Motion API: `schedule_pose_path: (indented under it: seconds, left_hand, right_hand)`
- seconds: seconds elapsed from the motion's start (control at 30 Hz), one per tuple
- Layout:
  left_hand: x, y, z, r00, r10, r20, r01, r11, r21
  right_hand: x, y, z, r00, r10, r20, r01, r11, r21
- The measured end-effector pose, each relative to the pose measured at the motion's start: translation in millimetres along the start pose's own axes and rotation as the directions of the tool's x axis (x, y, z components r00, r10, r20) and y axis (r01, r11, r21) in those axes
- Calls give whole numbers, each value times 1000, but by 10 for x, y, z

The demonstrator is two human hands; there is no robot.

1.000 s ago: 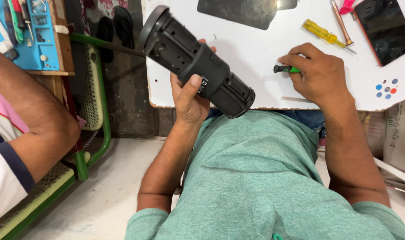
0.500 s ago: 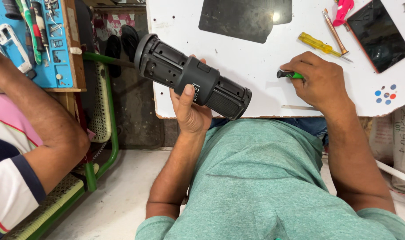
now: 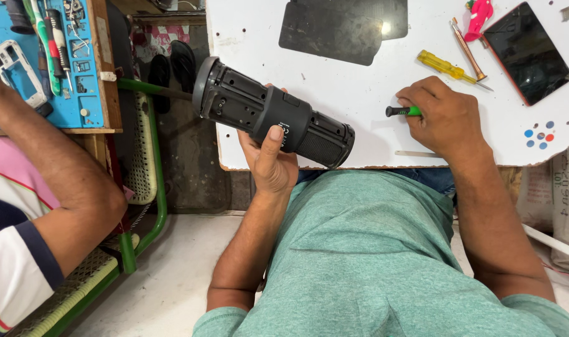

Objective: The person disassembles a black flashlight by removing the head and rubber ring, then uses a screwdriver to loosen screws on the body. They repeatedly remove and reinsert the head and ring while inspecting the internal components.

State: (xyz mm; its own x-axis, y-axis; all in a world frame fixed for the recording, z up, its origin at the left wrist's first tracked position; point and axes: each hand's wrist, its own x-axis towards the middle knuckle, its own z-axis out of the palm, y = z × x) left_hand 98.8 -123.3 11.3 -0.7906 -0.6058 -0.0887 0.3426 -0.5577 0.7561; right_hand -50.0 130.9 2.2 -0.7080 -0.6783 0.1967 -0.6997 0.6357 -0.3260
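Left hand (image 3: 273,163) clamped around black cylindrical speaker (image 3: 272,113); right hand (image 3: 445,118) pinching green-handled screwdriver (image 3: 402,111) on white table (image 3: 359,100).

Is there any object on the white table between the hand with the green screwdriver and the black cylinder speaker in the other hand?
Nothing visible lies between them. The right hand grips the small green-handled screwdriver, and only bare white tabletop separates it from the black cylindrical speaker held by the left hand.

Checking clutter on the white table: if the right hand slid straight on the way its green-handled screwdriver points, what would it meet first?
The right hand holds the green-handled screwdriver pointing left. That way looks like bare white table; the black cylindrical speaker lies further left but lower, probably missed.
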Motion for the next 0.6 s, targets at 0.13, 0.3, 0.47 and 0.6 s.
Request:
schedule_pose_path:
  seconds: [0.13, 0.3, 0.47, 0.6]
  left_hand:
    - [-14, 22, 23, 998, -47, -35, 48, 999, 20]
    - [-11, 40, 69, 996, -22, -83, 23, 1000, 9]
    - [15, 31, 76, 994, -36, -106, 39, 999, 30]
    - [27, 10, 39, 993, -56, -101, 57, 998, 2]
  right_hand:
    - [20, 10, -25, 998, 28, -50, -25, 998, 55]
    - [18, -55, -102, 994, 39, -101, -27, 992, 126]
    - [14, -186, -177, 988, 91, -126, -49, 950, 308]
    - [5, -267, -228, 984, 156, -82, -120, 933, 340]
